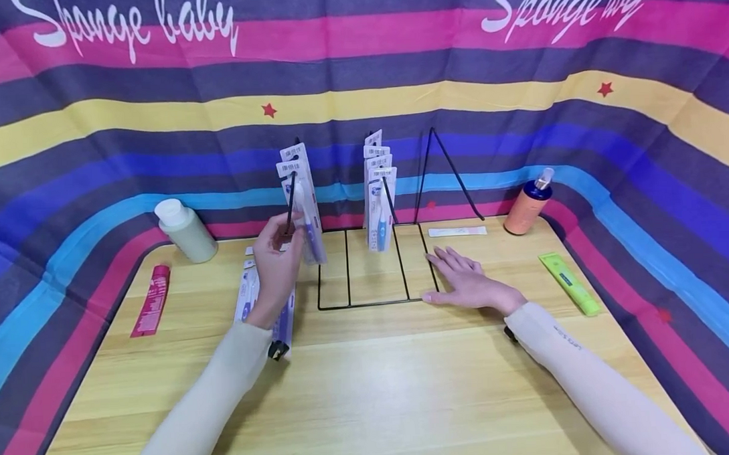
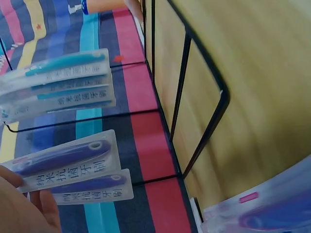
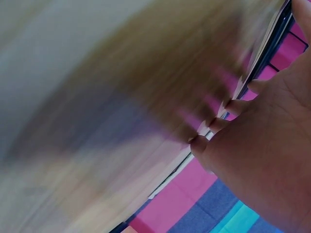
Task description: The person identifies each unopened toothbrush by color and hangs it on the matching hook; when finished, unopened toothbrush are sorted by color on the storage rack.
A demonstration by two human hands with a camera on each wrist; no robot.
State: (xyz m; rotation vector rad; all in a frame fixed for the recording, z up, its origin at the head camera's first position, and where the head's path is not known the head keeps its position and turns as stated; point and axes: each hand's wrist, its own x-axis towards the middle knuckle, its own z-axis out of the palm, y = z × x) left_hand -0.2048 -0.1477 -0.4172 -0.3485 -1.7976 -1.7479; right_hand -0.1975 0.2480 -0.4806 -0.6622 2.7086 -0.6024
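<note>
A black wire rack [image 1: 348, 268] stands on the table with slanted hooks. My left hand [image 1: 279, 270] pinches a purple-handled packaged toothbrush [image 1: 315, 242] at the left hook; in the left wrist view, fingers grip the pack's edge, and another purple one hangs beside it. Several blue-handled packaged toothbrushes [image 1: 381, 213] hang on the middle hook. The right hook [image 1: 456, 174] bears nothing. More toothbrush packs [image 1: 245, 295] lie on the table under my left forearm, partly hidden. My right hand [image 1: 463, 277] rests, fingers extended, at the right side of the rack's base.
A pale bottle with white cap [image 1: 190, 233] and a pink tube [image 1: 152, 302] are at the left. An orange pump bottle [image 1: 523, 208] and a green tube [image 1: 568, 284] are at the right. A slim white packet [image 1: 457, 231] lies behind my right hand. Striped cloth [image 1: 347, 74] surrounds the table.
</note>
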